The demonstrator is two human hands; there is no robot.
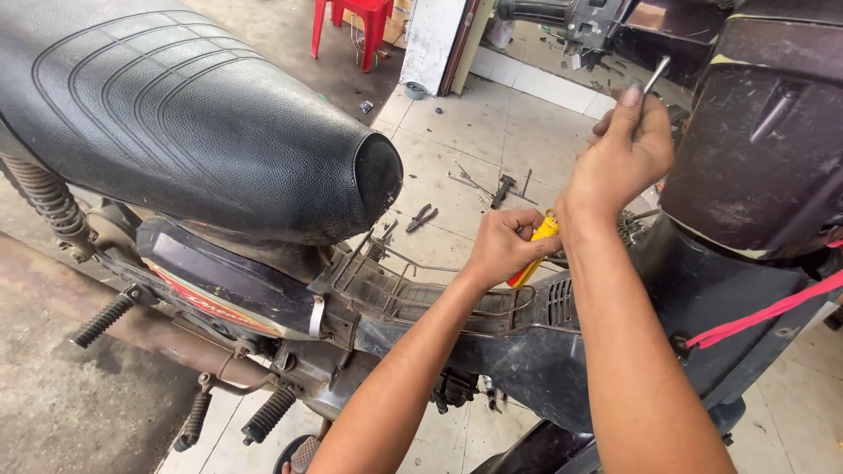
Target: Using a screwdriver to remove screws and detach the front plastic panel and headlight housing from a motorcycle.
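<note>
I look down on a dark motorbike with a black ribbed seat. My left hand is wrapped around the yellow and red handle of a screwdriver, low by the bike's centre frame. My right hand is raised beside the dark front leg shield and pinches a thin metal rod between thumb and fingers. The screwdriver's tip is hidden behind my right wrist.
Pliers and other small tools lie on the tiled floor beyond the bike. A red plastic stool stands at the back. A pink strap hangs across the bike's right side. Footpegs stick out at lower left.
</note>
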